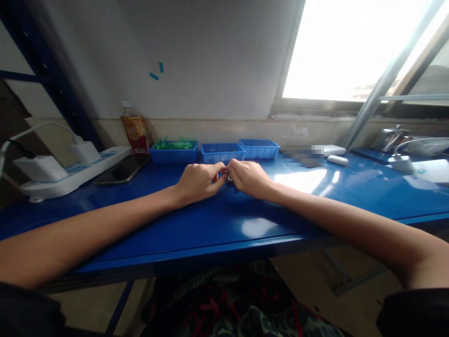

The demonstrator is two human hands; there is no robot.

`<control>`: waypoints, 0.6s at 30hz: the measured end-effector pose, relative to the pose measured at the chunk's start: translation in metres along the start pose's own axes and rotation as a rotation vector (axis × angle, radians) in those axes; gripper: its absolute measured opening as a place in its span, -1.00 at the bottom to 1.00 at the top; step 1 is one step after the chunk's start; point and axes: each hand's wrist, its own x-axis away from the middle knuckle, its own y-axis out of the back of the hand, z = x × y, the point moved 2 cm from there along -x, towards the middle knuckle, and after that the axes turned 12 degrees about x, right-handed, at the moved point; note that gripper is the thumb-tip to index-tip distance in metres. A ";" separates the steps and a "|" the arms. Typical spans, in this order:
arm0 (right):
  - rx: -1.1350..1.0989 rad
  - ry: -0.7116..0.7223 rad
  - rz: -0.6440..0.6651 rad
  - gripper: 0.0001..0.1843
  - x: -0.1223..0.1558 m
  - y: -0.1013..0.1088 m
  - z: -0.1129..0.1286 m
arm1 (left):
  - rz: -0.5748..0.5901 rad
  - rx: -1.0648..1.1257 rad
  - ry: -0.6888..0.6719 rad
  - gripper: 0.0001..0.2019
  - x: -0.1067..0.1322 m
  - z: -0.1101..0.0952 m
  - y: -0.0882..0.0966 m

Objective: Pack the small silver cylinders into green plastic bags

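Note:
My left hand [199, 181] and my right hand [249, 178] meet fingertip to fingertip above the blue table [210, 229]. Between them is a small shiny metal piece [229, 179], mostly covered by the fingers, so its kind cannot be made out. Both hands are closed in a pinch on it. Just beyond the hands stand three blue bins: the left bin [154, 155] with green pieces [177, 144] in it, the middle bin [223, 153], and the right bin [260, 149].
At the left are a white power strip [80, 172] with plugged chargers, a dark phone [122, 169] and a drink bottle [135, 128]. Toward the right lie a white case [337, 160] and a white charger [401, 162], with a metal pot [394, 138] behind.

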 end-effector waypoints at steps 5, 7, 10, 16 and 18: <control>-0.136 0.080 -0.041 -0.79 0.001 -0.001 -0.002 | 0.016 0.063 0.062 -0.62 -0.001 0.003 0.001; -0.215 0.097 -0.072 -0.80 0.002 -0.002 -0.002 | 0.015 0.136 0.108 -0.61 -0.002 0.007 0.001; -0.263 0.108 -0.097 -0.79 0.002 -0.004 -0.001 | 0.027 0.228 0.135 -0.62 -0.003 0.010 0.000; -0.197 0.145 -0.188 -0.85 0.002 -0.004 0.000 | 0.037 0.284 0.113 -0.52 -0.002 0.008 -0.001; -0.148 0.149 -0.224 -0.79 0.002 -0.002 0.000 | 0.034 0.287 0.135 -0.50 -0.002 0.009 -0.002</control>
